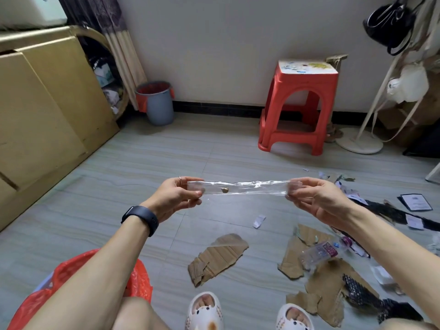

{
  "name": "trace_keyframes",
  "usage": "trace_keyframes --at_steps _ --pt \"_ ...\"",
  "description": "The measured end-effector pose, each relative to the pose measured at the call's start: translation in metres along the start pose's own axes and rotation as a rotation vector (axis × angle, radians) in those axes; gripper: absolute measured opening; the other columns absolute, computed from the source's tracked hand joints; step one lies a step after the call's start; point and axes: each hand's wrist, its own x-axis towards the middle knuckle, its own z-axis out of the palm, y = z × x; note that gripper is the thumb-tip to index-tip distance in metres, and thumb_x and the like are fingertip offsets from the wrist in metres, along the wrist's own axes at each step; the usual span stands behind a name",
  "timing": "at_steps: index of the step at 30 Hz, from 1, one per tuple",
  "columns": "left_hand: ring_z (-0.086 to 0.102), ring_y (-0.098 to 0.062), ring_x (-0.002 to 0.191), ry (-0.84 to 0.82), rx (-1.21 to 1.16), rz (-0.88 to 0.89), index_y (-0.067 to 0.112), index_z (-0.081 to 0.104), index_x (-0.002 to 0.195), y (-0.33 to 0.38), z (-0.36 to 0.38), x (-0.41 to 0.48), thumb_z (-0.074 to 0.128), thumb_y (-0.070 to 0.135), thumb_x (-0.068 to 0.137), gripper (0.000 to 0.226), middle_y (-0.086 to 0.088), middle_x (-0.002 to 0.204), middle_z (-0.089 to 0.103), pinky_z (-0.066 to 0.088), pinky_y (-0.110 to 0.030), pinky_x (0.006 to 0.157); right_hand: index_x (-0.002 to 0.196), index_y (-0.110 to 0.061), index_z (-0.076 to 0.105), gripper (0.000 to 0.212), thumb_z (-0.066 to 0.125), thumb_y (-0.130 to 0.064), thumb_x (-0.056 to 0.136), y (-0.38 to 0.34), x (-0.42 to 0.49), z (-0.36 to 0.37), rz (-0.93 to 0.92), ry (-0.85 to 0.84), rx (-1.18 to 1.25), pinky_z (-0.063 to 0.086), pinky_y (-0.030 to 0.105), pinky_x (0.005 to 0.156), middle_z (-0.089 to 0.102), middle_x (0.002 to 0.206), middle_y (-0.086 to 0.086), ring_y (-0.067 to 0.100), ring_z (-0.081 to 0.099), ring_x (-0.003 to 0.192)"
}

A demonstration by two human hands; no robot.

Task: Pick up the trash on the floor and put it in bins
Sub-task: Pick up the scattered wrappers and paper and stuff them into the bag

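A strip of clear plastic film (247, 186) is stretched level between my two hands above the floor. My left hand (177, 195) pinches its left end and my right hand (314, 198) pinches its right end. A small brown speck sticks to the strip near the left end. A red-lined bin (95, 277) sits at the lower left, under my left forearm. A second grey bin with a red liner (156, 102) stands by the far wall. Torn cardboard pieces (220, 257), a crushed clear bottle (320, 253) and paper scraps (259, 221) lie on the floor.
A red plastic stool (298, 108) stands against the wall ahead right. Yellow cabinets (47, 103) line the left side. A fan base and hanging bags (359, 141) fill the right corner. Black netting and leaflets (415, 203) litter the floor at right. My slippered feet (204, 310) show at the bottom.
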Motion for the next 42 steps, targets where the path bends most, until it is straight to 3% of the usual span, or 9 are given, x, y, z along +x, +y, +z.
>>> trace_keyframes --at_steps 3,8,12,15,21,28,35,39,42 --pt "0.068 -0.016 0.060 0.026 0.000 0.005 0.008 0.068 0.096 0.002 0.000 0.000 0.058 -0.015 0.086 0.026 -0.009 0.089 0.070 0.053 -0.018 0.055 0.091 -0.004 0.072 0.019 0.064 0.010 0.081 0.001 0.001 0.001 0.001 -0.011 0.047 0.056 0.022 0.056 0.072 0.083 0.014 0.021 0.071 0.069" --pt "0.067 -0.018 0.068 -0.112 0.108 -0.102 0.022 0.062 0.103 -0.003 -0.009 -0.004 0.064 0.016 0.092 0.012 -0.011 0.106 0.074 0.045 -0.022 0.051 0.092 -0.007 0.073 0.017 0.060 0.004 0.090 -0.002 -0.002 0.000 -0.027 0.007 -0.057 0.055 0.023 0.051 0.073 0.087 0.015 0.021 0.069 0.064" --pt "0.064 -0.019 0.078 -0.098 0.098 -0.096 0.017 0.064 0.117 0.000 -0.011 -0.004 0.069 0.023 0.080 0.037 -0.007 0.107 0.074 0.048 -0.027 0.066 0.101 -0.001 0.073 0.021 0.055 -0.004 0.091 -0.005 -0.002 -0.001 -0.004 -0.001 -0.035 0.061 0.032 0.064 0.074 0.103 0.013 0.031 0.073 0.081" --pt "0.070 -0.023 0.085 -0.126 0.049 -0.101 0.014 0.067 0.111 0.003 -0.007 -0.007 0.074 0.031 0.077 0.039 -0.010 0.109 0.073 0.056 -0.030 0.069 0.104 0.000 0.072 0.029 0.074 -0.014 0.078 -0.005 -0.003 0.001 -0.037 0.014 -0.077 0.062 0.033 0.068 0.074 0.100 0.009 0.030 0.073 0.080" --pt "0.072 -0.032 0.074 -0.013 -0.021 -0.023 0.011 0.056 0.112 0.003 0.005 -0.005 0.072 -0.002 0.082 0.036 -0.015 0.095 0.070 0.060 -0.031 0.064 0.113 -0.006 0.064 0.047 0.072 0.011 0.069 -0.003 -0.002 0.000 0.016 0.048 0.060 0.059 0.027 0.060 0.071 0.096 0.016 0.026 0.073 0.073" --pt "0.072 -0.024 0.067 0.034 -0.010 0.004 0.004 0.066 0.096 0.006 0.003 -0.005 0.064 -0.016 0.081 0.026 -0.014 0.083 0.070 0.059 -0.023 0.062 0.083 -0.010 0.068 0.014 0.070 0.003 0.079 -0.004 -0.006 0.005 0.006 0.024 0.046 0.053 0.019 0.049 0.071 0.085 0.013 0.024 0.070 0.067" --pt "0.068 -0.024 0.062 -0.027 -0.040 -0.034 0.013 0.062 0.103 0.005 0.002 -0.011 0.068 0.006 0.087 0.019 -0.018 0.100 0.072 0.053 -0.022 0.051 0.093 0.000 0.069 0.016 0.056 0.007 0.087 -0.008 -0.006 0.004 -0.048 0.051 -0.060 0.059 0.026 0.057 0.070 0.091 0.020 0.030 0.073 0.072" --pt "0.069 -0.022 0.066 -0.122 -0.096 -0.081 0.009 0.063 0.114 0.009 -0.002 -0.010 0.070 0.008 0.077 0.037 -0.015 0.104 0.073 0.058 -0.025 0.060 0.104 0.000 0.070 0.029 0.075 -0.016 0.081 -0.005 -0.008 0.007 -0.047 0.043 -0.133 0.059 0.028 0.059 0.071 0.095 0.010 0.025 0.072 0.074" --pt "0.072 -0.024 0.074 -0.120 -0.046 -0.067 0.007 0.066 0.107 0.009 0.005 -0.011 0.077 0.020 0.077 0.035 -0.010 0.100 0.072 0.061 -0.028 0.067 0.103 0.000 0.065 0.036 0.079 -0.006 0.071 -0.003 -0.007 0.007 -0.058 0.091 -0.129 0.057 0.026 0.056 0.070 0.083 0.012 0.021 0.068 0.066"
